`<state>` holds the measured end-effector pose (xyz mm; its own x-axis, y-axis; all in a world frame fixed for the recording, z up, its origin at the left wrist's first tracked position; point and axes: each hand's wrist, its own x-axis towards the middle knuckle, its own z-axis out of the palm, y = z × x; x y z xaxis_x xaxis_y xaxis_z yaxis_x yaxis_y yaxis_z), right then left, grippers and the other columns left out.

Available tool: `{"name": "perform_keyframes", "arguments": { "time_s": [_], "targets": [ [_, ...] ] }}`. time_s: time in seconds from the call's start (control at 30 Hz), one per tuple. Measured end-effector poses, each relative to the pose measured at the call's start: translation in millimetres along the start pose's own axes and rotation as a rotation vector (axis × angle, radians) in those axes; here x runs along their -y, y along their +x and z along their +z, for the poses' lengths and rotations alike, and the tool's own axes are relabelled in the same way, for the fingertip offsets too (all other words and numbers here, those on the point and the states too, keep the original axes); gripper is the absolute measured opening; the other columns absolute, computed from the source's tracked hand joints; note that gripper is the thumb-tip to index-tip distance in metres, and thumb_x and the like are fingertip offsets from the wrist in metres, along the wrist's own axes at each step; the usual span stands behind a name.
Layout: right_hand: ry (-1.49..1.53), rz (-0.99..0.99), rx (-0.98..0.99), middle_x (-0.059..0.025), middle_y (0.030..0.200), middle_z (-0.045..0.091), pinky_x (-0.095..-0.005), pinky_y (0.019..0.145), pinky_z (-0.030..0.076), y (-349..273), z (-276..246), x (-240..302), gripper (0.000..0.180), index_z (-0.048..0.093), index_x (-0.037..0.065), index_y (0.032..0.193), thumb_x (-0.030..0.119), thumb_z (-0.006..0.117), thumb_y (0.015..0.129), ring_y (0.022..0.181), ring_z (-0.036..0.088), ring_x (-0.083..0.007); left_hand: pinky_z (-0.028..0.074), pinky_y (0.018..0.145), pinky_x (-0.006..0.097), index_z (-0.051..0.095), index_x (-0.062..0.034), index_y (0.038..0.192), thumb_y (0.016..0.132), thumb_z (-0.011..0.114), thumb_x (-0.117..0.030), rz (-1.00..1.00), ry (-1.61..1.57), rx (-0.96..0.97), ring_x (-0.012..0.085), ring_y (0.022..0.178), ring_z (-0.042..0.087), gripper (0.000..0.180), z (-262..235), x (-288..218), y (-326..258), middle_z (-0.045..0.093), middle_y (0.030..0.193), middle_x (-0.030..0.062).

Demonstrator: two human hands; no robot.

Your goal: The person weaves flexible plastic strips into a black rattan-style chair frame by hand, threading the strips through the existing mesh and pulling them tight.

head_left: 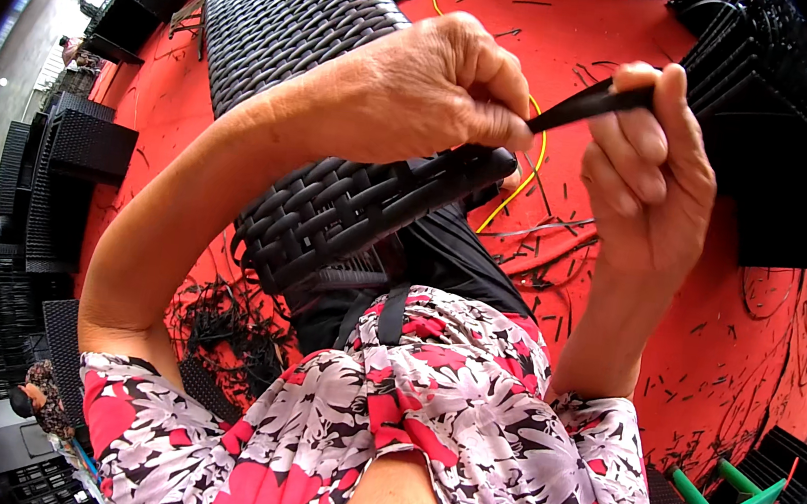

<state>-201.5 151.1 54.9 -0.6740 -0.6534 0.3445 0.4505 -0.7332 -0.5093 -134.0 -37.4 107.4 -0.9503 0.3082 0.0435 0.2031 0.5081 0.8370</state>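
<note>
Black strip (pixel 587 108) between pinching left hand (pixel 449 86) and pinching right hand (pixel 658 167)

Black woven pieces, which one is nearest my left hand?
The woven piece directly beneath your left hand, which partly covers it in view; other woven pieces, toward the picture's left edge, stand apart across the red floor.

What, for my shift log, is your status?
Left hand, right hand: both pinching black strip. Dark woven piece beneath left hand. Hands unobstructed; scraps on floor.
</note>
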Motion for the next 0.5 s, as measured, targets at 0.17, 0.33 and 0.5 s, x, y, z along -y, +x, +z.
{"name": "perform_keyframes", "arguments": {
  "time_s": [0.17,0.33,0.5],
  "targets": [
    [-0.52,-0.125,-0.134,-0.0058,0.071,0.061,-0.0206,0.048,0.043,-16,10,-36,0.029,0.059,-0.005,0.112,0.016,0.062,0.092,0.054,0.053,-0.0077,0.037,0.05,0.023,0.068,-0.0032,0.078,0.088,0.067,-0.022,0.053,0.047,0.029,0.0036,0.058,0.049,0.021,-32,-46,24,0.056,0.064,-0.003],
    [-1.147,-0.4,-0.12,-0.004,0.067,0.06,-0.0205,0.041,0.032,-5,30,-42,0.014,0.065,-0.006,0.095,0.007,0.063,0.091,0.048,0.045,-0.0043,0.043,0.051,0.025,0.07,-0.0024,0.082,0.091,0.064,-0.033,0.239,-0.016,-0.091,0.0074,0.06,0.056,0.033,-32,-63,16,0.062,0.066,0.0005],
    [-0.259,-0.408,0.061,-0.0004,0.066,0.04,-0.0199,0.044,0.026,2,5,64,0.033,0.053,-0.014,0.107,0.017,0.05,0.099,0.052,0.032,-0.0059,0.032,0.046,0.022,0.063,-0.0027,0.067,0.084,0.071,-0.017,0.142,-0.103,-0.057,0.0003,0.052,0.041,0.024,3,-27,24,0.046,0.056,-0.0061]
  ]
}}
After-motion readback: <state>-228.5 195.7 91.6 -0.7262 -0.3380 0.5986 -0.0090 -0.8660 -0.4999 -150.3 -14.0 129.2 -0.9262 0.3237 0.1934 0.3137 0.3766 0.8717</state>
